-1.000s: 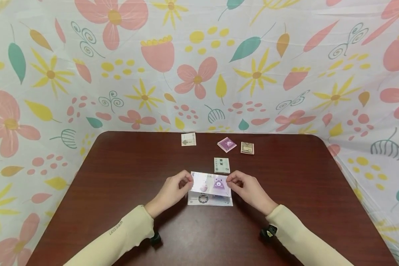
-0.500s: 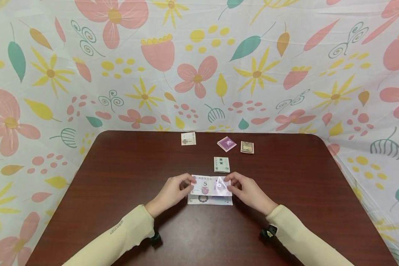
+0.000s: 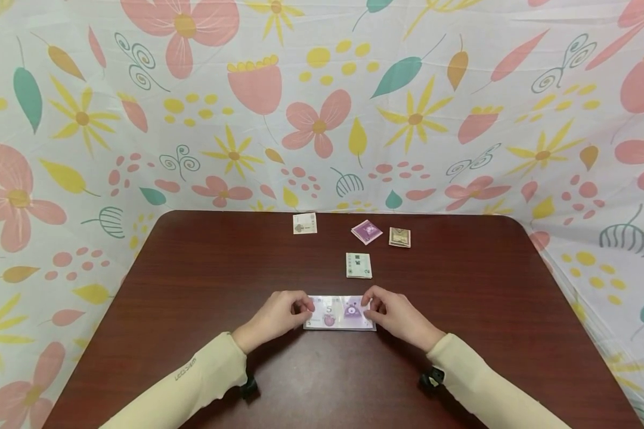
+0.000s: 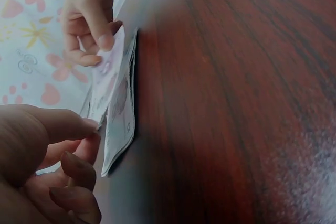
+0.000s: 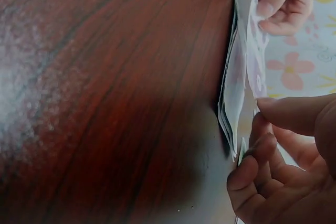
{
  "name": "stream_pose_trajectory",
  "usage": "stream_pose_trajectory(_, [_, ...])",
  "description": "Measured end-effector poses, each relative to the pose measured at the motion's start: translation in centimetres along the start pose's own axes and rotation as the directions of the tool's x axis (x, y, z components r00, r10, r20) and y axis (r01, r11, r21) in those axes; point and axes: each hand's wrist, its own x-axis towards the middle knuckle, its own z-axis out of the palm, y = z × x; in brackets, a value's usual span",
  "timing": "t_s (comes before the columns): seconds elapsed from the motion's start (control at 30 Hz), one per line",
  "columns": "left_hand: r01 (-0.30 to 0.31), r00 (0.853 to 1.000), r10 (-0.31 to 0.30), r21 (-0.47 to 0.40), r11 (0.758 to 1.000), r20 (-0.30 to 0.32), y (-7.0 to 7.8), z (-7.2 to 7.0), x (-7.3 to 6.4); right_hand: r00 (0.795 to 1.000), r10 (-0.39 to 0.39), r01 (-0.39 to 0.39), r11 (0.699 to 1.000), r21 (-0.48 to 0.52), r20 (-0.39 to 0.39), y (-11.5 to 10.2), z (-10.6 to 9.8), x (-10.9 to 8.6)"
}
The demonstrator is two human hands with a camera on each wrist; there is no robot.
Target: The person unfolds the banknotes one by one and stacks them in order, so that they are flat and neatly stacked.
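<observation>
Forearms (image 3: 179,381) slanting inward, the left hand (image 3: 280,316) and right hand (image 3: 399,314) are pinching opposite ends of a purple-printed banknote (image 3: 338,313) above other notes (image 4: 119,129) on the brown desk (image 3: 220,268), a floral cloth (image 3: 322,65) hanging behind.

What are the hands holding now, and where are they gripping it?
A purple-printed banknote; the left hand and right hand pinch its opposite short ends.

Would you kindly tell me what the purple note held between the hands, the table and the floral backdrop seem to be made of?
Held note: probably thin, smooth printed paper; the wrist views show a slim, slightly curved edge.
Table: wood or wood-look laminate, semi-gloss, with dark red-brown grain and a soft reflection.
Floral backdrop: likely printed fabric, mostly matte, judging by its soft creases.
</observation>
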Motion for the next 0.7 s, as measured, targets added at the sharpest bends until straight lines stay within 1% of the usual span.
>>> stream_pose_trajectory(0.17, [0.015, 0.999, -0.014, -0.018, 1.000, 0.042, -0.13, -0.20, 0.02, 0.999, -0.002, 0.002, 1.000, 0.004, 0.047, 0.14, 0.09, -0.05])
stream_pose_trajectory(0.27, [0.015, 0.999, -0.014, -0.009, 1.000, 0.043, -0.27, -0.19, 0.14, 0.999, 0.001, -0.001, 1.000, -0.002, 0.050, 0.24, 0.15, -0.04])
stream_pose_trajectory(0.33, [0.007, 1.000, -0.007, 0.018, 1.000, 0.028, -0.32, -0.10, 0.29, 0.999, 0.010, -0.009, 1.000, -0.012, 0.043, 0.30, 0.21, 0.01])
stream_pose_trajectory(0.5, [0.005, 1.000, -0.003, 0.122, 0.993, -0.019, -0.07, 0.14, 0.65, 1.000, 0.012, -0.011, 0.999, -0.052, 0.014, 0.39, 0.50, 0.30])
stream_pose_trajectory(0.7, [0.028, 0.999, -0.022, 0.204, 0.979, -0.031, 0.13, 0.34, 0.85, 1.000, -0.015, 0.013, 0.995, -0.103, -0.019, 0.15, 0.94, 0.57])
